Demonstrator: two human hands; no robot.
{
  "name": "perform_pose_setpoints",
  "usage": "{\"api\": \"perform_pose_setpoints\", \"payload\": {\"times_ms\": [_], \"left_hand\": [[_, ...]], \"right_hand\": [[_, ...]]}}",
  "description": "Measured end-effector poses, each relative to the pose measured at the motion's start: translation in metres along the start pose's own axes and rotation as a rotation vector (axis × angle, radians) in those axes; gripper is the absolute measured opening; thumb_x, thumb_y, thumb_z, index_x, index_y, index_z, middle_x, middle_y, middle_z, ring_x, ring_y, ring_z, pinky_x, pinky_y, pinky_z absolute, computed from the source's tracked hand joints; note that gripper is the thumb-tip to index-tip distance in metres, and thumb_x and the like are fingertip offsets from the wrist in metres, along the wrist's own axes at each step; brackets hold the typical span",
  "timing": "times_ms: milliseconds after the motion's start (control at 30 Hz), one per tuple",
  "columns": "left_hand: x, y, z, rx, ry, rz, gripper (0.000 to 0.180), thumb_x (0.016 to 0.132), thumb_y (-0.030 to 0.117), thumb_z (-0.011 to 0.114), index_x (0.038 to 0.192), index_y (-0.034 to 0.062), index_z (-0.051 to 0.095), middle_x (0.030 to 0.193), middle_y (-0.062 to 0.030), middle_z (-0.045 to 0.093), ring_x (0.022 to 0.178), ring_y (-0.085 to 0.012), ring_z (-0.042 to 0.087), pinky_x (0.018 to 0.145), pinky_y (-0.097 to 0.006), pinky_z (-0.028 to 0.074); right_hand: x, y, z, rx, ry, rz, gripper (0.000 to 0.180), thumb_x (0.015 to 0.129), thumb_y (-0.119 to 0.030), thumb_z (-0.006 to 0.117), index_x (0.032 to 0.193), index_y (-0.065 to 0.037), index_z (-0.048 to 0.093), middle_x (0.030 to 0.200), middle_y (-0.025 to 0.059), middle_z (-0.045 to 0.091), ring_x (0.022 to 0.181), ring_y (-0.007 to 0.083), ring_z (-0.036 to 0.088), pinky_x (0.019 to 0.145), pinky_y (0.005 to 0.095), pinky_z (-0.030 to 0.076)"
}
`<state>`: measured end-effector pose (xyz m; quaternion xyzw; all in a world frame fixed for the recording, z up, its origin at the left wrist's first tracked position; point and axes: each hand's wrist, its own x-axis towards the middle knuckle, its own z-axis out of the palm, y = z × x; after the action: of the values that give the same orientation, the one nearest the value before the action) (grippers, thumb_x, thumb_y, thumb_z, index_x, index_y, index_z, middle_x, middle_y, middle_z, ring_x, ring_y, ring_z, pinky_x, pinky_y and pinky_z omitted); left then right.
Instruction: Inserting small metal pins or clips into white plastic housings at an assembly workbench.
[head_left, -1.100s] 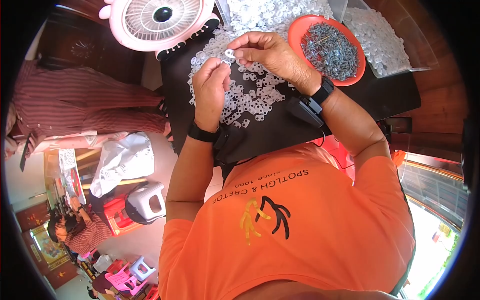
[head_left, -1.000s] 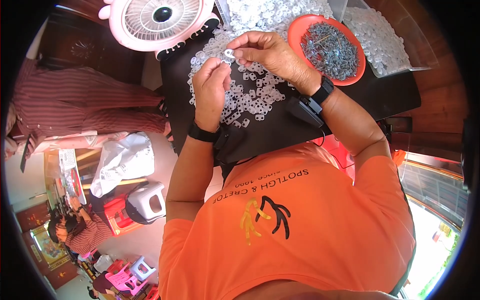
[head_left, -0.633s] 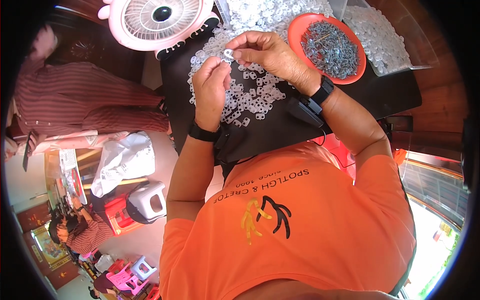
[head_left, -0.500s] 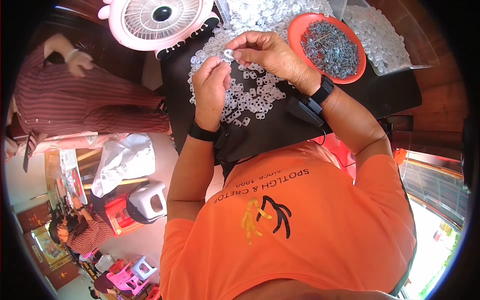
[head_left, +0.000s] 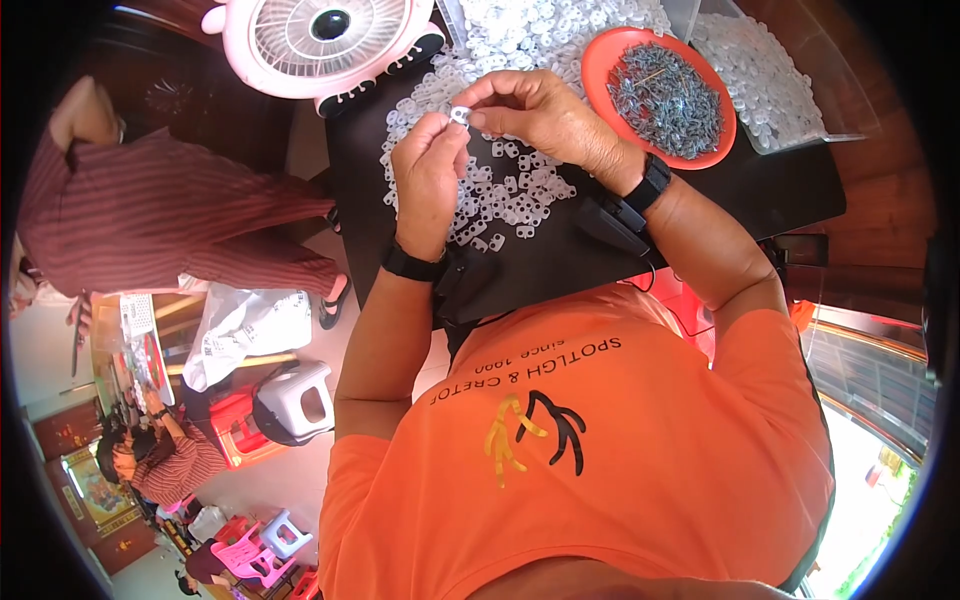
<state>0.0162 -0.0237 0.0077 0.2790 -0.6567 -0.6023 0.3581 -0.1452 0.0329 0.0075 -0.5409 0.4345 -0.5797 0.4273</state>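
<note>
My left hand point(head_left: 430, 175) pinches a small white plastic piece with round holes point(head_left: 460, 115) between thumb and fingertips. Against the same piece, the thumb and forefinger of my right hand point(head_left: 550, 118) are closed from the right side. Whether those right fingers also hold a second small part is too small to tell. Both hands are above a loose pile of similar white pieces point(head_left: 520, 200) spread on the black table point(head_left: 355, 170). To the right of my right hand, an orange-red plate point(head_left: 592, 75) bears a heap of small grey pin-like parts point(head_left: 660, 100).
A pink fan point(head_left: 330, 25) stands at the far left of the table. Behind the pile is a box full of white pieces point(head_left: 550, 28), and a clear bin point(head_left: 760, 85) of them stands far right. At left, a person in striped clothes point(head_left: 160, 205) is near a white stool point(head_left: 300, 400).
My fingertips have drawn closer together around the white piece, which is now turned with its holes showing. Both hands sit slightly lower in the picture. The person at left has shifted.
</note>
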Motion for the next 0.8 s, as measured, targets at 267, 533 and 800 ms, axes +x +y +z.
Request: {"api": "perform_pose_setpoints", "payload": {"times_ms": [267, 533, 800], "left_hand": [[-0.001, 0.0012, 0.0028, -0.069, 0.015, -0.017, 0.017, 0.089, 0.016, 0.051, 0.085, 0.0021, 0.06, 0.063, 0.0005, 0.052, 0.053, -0.0056, 0.046, 0.05, -0.019, 0.033], [-0.0008, -0.0003, 0.0032, -0.156, 0.068, -0.117, 0.021, 0.087, 0.02, 0.052, 0.086, 0.0006, 0.062, 0.062, -0.0036, 0.058, 0.051, -0.0084, 0.05, 0.048, -0.02, 0.036], [0.0025, -0.0038, 0.0008, -0.124, 0.022, -0.105, 0.024, 0.089, 0.021, 0.05, 0.083, 0.0005, 0.061, 0.061, -0.0036, 0.057, 0.05, -0.0085, 0.05, 0.047, -0.02, 0.037]], "right_hand": [[-0.0019, 0.0002, 0.0064, -0.053, -0.014, -0.054, 0.028, 0.081, -0.001, 0.067, 0.108, -0.001, 0.06, 0.092, 0.0027, 0.065, 0.086, 0.0086, 0.059, 0.079, 0.0238, 0.049], [-0.0044, -0.0029, 0.0107, -0.359, 0.051, -0.084, 0.03, 0.079, -0.005, 0.071, 0.107, -0.004, 0.061, 0.085, 0.0011, 0.064, 0.078, 0.007, 0.059, 0.071, 0.0232, 0.05], [-0.0042, -0.0042, 0.0098, -0.546, 0.047, -0.22, 0.031, 0.076, -0.006, 0.072, 0.105, -0.005, 0.062, 0.082, 0.0046, 0.063, 0.073, 0.0108, 0.061, 0.065, 0.0252, 0.05]]}}
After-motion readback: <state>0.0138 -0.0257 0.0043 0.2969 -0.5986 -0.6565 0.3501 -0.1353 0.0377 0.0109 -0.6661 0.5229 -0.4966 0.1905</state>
